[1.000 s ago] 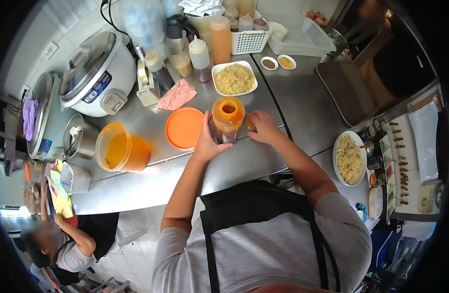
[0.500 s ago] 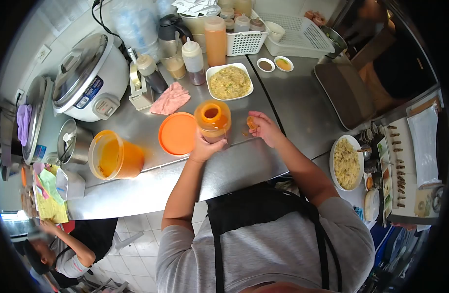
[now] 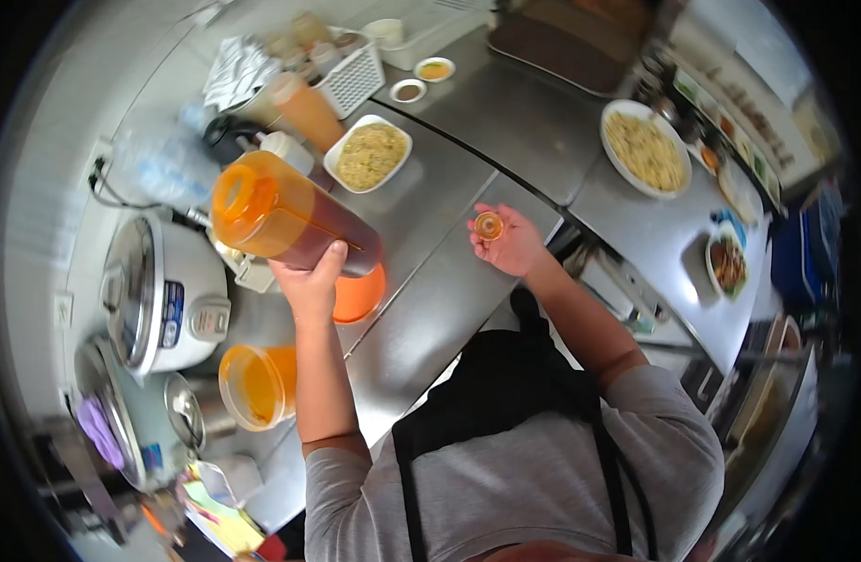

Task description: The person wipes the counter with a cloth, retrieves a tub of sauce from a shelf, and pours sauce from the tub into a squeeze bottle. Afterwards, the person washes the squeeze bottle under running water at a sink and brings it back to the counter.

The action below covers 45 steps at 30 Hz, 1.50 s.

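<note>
My left hand (image 3: 309, 286) is wrapped round a translucent orange bottle (image 3: 304, 220) with dark brown liquid inside. The bottle is off the counter, tilted, its uncapped mouth toward the upper left. In my right hand (image 3: 515, 245), turned palm up, sits a small round orange cap (image 3: 488, 225) with its hollow side showing. An orange lid (image 3: 360, 298) lies on the counter, partly hidden behind the bottle. Nearer my left forearm stands an orange tub (image 3: 281, 370) with some orange contents. A white square dish of fried rice (image 3: 370, 155) is beyond the bottle.
On the left are a rice cooker (image 3: 182, 300) and a metal pot (image 3: 210, 412). At the back stand a white basket (image 3: 356, 80) and two small sauce dishes (image 3: 408, 91). An oval plate of fried rice (image 3: 646, 155) and a plate of dark food (image 3: 727, 265) lie to the right.
My left hand has lifted the bottle from the counter and tilted it leftward. My right hand has turned its palm up with the cap. The whole view has swung to the right.
</note>
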### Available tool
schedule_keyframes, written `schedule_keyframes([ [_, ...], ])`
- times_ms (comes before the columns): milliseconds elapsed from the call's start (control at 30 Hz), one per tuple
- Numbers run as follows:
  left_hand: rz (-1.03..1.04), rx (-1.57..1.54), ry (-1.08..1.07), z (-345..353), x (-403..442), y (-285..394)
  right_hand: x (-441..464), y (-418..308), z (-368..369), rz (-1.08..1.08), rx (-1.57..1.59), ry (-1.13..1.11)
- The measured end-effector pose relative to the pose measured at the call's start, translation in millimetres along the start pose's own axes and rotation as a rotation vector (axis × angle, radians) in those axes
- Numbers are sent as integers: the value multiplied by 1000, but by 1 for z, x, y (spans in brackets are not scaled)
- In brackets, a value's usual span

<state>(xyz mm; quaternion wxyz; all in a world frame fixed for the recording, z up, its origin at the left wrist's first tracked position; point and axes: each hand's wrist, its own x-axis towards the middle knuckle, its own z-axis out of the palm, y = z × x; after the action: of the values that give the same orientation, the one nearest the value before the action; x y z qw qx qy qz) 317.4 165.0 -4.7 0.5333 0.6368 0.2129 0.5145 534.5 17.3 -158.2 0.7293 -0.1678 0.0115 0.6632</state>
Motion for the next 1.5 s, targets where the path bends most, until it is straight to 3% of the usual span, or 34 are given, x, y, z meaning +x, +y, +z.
schedule_keyframes([
  [133,-62,24,-99,12,-6,3,-40,35,4,7,55,82],
  [300,94,189,-179,36,-24,-16,-88,46,0,-112,14,46],
  [400,-93,-35,-277,69,-43,-2,-129,36,-6,-208,28,62],
  [533,-10,-262,-489,125,-68,18,-207,18,-19,-366,21,143],
  [800,4,-455,-657,282,-164,77,-462,-12,-87,-877,158,247],
  [933,-11,-551,-728,374,-229,100,-604,-8,-130,-1107,259,414],
  [1100,-53,-674,-783,486,-313,117,-737,-8,-136,-1251,240,602],
  [1500,-71,-579,-770,687,-407,105,-847,-188,-166,-1302,75,564],
])
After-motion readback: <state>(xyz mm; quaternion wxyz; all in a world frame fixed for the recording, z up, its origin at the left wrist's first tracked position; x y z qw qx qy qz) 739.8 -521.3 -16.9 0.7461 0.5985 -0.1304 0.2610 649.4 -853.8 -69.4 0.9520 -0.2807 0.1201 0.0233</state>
